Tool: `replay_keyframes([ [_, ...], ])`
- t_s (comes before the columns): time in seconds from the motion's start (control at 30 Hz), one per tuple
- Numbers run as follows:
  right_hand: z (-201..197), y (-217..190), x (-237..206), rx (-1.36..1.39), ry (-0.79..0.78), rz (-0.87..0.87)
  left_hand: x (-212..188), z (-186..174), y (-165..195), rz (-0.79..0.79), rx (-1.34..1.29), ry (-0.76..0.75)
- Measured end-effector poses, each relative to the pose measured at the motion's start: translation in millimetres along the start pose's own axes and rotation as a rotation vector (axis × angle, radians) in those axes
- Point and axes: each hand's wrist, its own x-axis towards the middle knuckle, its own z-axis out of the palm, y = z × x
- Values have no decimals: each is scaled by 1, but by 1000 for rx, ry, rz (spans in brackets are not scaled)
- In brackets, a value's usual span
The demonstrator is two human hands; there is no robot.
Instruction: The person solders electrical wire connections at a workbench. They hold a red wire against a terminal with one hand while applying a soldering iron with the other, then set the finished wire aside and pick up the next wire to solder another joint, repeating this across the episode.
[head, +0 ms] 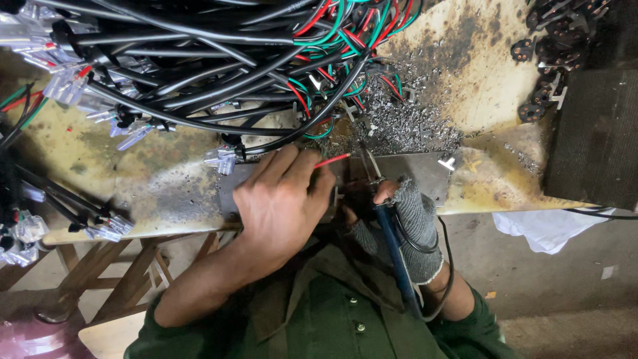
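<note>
From my remote seat I see the bare left hand (282,203) pinching a thin red insulated wire (332,160) between its fingertips, the wire lying just above the grey metal plate (425,169) at the bench's near edge. The right hand (405,213), in a grey knitted fingerless glove, is clenched around a blue-handled soldering iron (392,239) whose slim metal tip (367,158) angles up toward the wire's free end (whether they touch I cannot tell).

I judge the wire light, limp and springy, its bared tip easily bent; it is best held on the insulation near the end, well back from the hot tip. The iron is stiff and should be gripped only on its handle.

No real container shows. Behind lies a tangled heap of black cables with red and green leads (252,66), clear plastic connectors (66,83), and grey solder crumbs (405,123) scattered on the stained yellow bench (478,66).
</note>
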Motion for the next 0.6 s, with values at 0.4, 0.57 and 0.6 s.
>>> replay_keyframes([
  [0.4,-14,-10,-19,-868,291,-394,-38,18,-4,14,-354,-33],
  [0.57,-38,12,-31,-719,228,-440,-41,20,-6,39,-333,-36],
  [0.6,-43,11,-31,-677,188,-412,-41,21,-5,37,-320,-32],
])
